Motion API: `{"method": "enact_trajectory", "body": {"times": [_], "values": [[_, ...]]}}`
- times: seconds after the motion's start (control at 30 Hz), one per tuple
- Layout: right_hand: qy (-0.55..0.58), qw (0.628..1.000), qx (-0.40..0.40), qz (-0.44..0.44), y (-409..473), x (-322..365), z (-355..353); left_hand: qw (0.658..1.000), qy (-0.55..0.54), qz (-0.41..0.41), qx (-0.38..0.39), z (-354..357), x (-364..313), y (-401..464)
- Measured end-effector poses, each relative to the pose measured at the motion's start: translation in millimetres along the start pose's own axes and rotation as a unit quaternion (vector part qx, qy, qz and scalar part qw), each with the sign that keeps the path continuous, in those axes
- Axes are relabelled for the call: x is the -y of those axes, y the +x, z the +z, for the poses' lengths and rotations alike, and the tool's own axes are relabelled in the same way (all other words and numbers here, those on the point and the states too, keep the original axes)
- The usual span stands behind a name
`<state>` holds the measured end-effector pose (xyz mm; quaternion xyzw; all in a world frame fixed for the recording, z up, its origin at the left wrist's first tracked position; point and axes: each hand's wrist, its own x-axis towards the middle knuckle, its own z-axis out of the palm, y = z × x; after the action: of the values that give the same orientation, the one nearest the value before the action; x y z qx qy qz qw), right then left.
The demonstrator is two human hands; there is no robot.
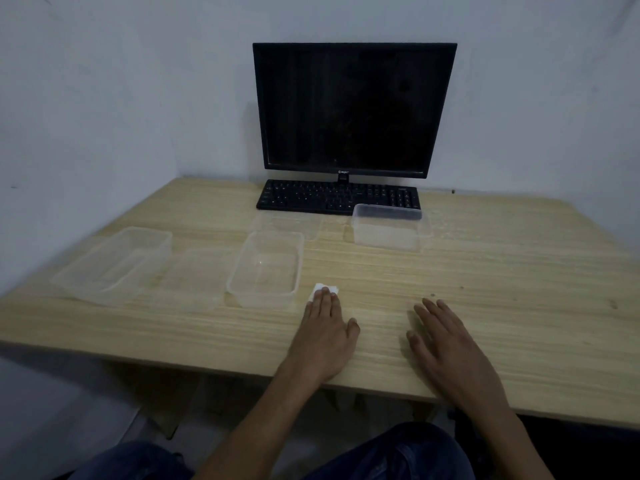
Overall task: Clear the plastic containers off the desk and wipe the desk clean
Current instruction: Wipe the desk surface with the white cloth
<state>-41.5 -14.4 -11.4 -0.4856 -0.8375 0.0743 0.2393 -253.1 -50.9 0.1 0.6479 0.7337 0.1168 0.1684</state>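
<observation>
Three clear plastic containers stand on the wooden desk [485, 271]: one at the left [114, 263], one in the middle [265, 268], and one upside down [389, 226] in front of the keyboard. Flat clear lids lie between them, one [197, 275] left of the middle container and another [287, 225] behind it. My left hand [325, 337] presses straight fingers on a small white tissue [323, 291] just right of the middle container. My right hand [450, 348] lies flat on the desk with fingers spread and holds nothing.
A black monitor [349, 109] and a black keyboard [332, 197] stand at the back against the wall. Small crumbs or specks [433, 295] dot the desk right of my hands. The desk's front edge runs just under my wrists.
</observation>
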Motion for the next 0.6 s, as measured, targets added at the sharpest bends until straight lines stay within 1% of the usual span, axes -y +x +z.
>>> {"method": "enact_trajectory", "body": {"times": [0.17, 0.27, 0.33, 0.47, 0.6], "values": [[-0.033, 0.999, -0.013, -0.011, 0.5, -2.7, 4.8, 0.996, 0.007, 0.079, 0.040, 6.6, -40.6, 13.9], [-0.029, 1.000, 0.002, 0.008, 0.9, -4.2, 6.2, 0.988, 0.032, 0.140, 0.052, 14.6, -60.1, 17.7], [-0.024, 1.000, 0.004, 0.015, 0.9, -5.4, 5.1, 0.984, 0.043, 0.164, 0.055, 19.3, -63.2, 15.8], [-0.042, 0.999, 0.002, -0.001, -0.4, -6.6, 4.0, 0.982, 0.043, 0.171, 0.070, 16.8, -47.6, 2.5], [-0.044, 0.999, 0.017, -0.010, -0.4, -6.9, 5.5, 0.987, 0.040, 0.139, 0.064, 8.7, -22.3, -6.4]]}}
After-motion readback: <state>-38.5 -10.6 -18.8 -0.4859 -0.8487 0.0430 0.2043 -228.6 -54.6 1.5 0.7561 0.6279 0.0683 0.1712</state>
